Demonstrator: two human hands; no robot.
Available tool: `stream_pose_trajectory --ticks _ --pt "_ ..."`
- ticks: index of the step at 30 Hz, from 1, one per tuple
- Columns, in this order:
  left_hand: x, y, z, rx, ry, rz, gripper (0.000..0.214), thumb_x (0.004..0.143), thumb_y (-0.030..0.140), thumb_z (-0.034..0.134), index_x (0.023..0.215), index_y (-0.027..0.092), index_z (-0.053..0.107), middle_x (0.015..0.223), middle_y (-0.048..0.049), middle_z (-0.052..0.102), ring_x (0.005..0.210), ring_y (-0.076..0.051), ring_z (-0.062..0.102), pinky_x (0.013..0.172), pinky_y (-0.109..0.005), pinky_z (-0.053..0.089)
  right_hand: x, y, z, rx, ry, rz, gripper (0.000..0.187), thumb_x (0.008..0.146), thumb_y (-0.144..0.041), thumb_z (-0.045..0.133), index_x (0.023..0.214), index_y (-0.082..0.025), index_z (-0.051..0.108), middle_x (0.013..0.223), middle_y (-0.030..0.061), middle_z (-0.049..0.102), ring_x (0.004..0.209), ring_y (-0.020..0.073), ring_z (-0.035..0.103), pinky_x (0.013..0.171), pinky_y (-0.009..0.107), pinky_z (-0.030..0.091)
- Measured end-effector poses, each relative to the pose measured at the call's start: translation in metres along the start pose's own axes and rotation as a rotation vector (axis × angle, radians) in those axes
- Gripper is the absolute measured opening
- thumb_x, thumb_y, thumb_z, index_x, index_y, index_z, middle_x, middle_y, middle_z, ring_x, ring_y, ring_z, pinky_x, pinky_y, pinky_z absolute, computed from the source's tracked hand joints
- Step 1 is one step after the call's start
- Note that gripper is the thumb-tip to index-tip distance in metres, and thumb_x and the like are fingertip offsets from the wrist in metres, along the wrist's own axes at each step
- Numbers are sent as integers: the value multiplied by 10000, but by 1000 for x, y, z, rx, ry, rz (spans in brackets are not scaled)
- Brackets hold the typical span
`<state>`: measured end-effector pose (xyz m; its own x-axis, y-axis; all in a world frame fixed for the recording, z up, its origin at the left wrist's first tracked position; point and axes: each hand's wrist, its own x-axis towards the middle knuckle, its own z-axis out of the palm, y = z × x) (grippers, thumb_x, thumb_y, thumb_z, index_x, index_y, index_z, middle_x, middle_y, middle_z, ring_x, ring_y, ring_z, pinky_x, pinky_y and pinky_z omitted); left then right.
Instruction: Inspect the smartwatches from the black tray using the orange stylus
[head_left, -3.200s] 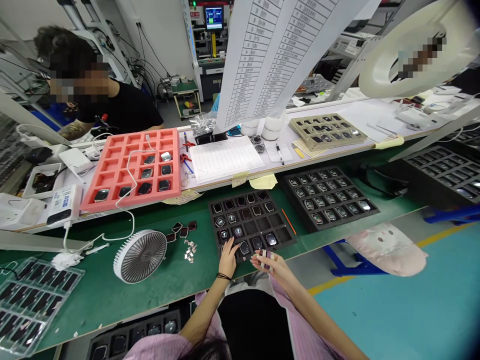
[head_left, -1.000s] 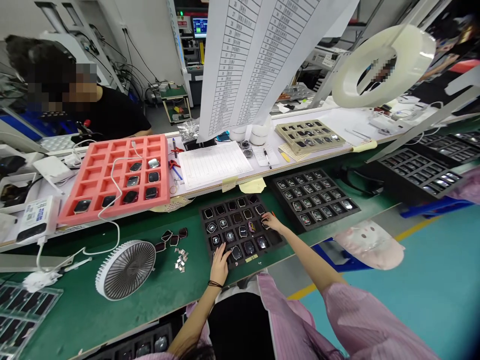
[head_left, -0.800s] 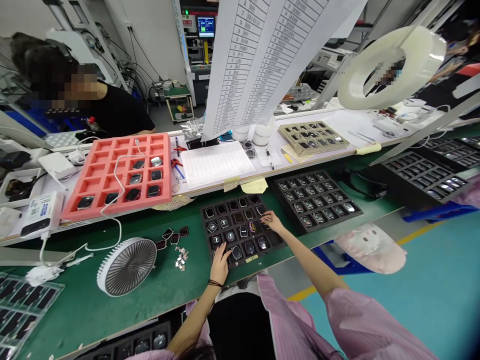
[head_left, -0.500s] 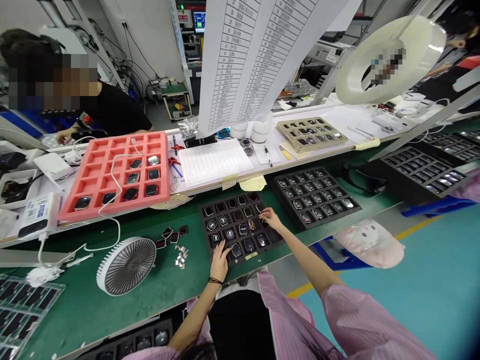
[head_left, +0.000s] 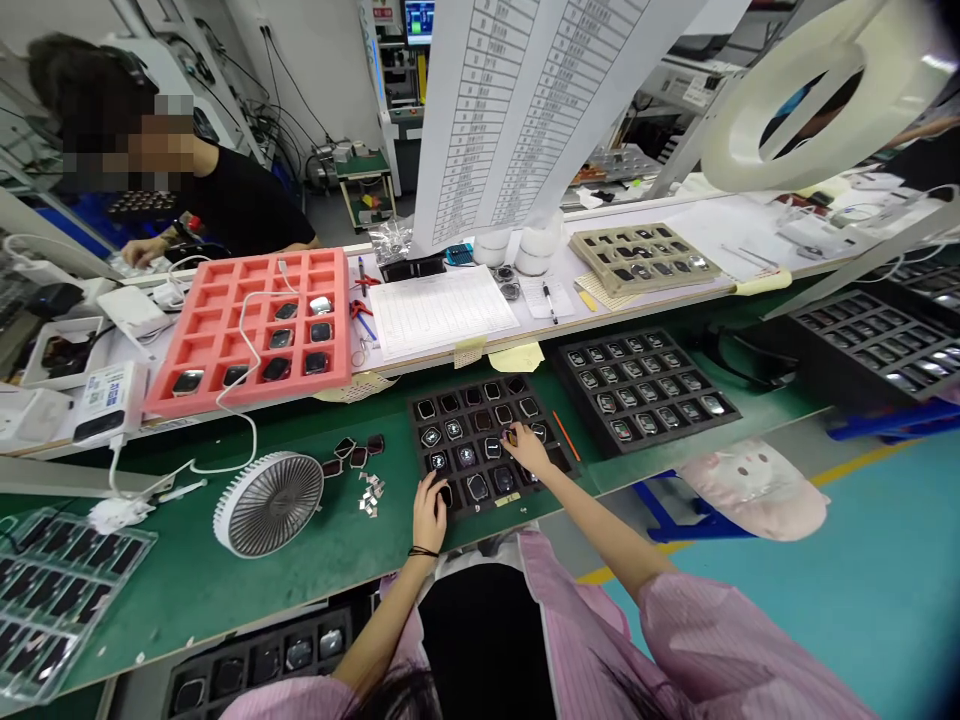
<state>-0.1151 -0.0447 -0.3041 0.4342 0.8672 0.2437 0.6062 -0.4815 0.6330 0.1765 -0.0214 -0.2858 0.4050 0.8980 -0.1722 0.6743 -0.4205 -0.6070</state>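
A dark foam tray (head_left: 469,436) of square-faced smartwatches lies on the green bench in front of me. Several watch screens are lit with a dial. My right hand (head_left: 528,450) reaches into the tray right of its middle, with thumb and fingers closed around a smartwatch (head_left: 513,437) that they partly cover. At the tray's near left corner rests my left hand (head_left: 430,512), its fingers stretched out beside a watch (head_left: 447,494). A yellow label (head_left: 508,499) sticks to the near edge of the tray.
A second dark watch tray (head_left: 651,390) stands to the right, an orange stick (head_left: 566,436) between the two. Left are a white fan (head_left: 270,503), loose watch frames (head_left: 352,455) and small silver pieces (head_left: 370,494). A pink foam tray (head_left: 251,330) sits on the shelf; a paper list (head_left: 517,110) hangs above.
My right hand has moved left from a watch at the tray's right side to one nearer the middle. My left hand has slid slightly left. The camera view has shifted.
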Motion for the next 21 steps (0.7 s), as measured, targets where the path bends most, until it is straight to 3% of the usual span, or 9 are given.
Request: stream_pose_trajectory --ticks 4,12,17,21 --pt "-10 -1 -16 39 -51 -55 422 884 75 337 1229 195 548 1192 -96 637 1187 -221 547 1005 -447 456 7 2 3 -41 -45 34 284 917 -318 586 1147 -152 577 1111 74 620 931 202 629 805 403 537" --pt "-4 22 -32 147 -212 -51 413 861 43 371 1164 204 601 1179 -85 640 1172 -229 531 1037 -456 393 12 25 -9 0 -99 14 243 931 -306 572 1113 -146 595 1045 60 643 836 165 648 717 340 565" --pt "26 51 -16 218 -429 -6 301 898 115 435 1121 232 600 1190 -48 622 1123 -182 541 967 -349 435 3 25 -6 -7 -8 -88 237 926 -298 578 1107 -147 598 1056 62 644 857 172 648 744 355 561" --pt "51 75 6 323 -575 -36 308 867 185 551 1173 220 560 1220 -81 584 1123 -239 527 900 -384 463 -9 14 -10 -50 116 -210 281 908 -208 525 1178 -182 600 1257 128 559 1111 259 579 918 446 497"
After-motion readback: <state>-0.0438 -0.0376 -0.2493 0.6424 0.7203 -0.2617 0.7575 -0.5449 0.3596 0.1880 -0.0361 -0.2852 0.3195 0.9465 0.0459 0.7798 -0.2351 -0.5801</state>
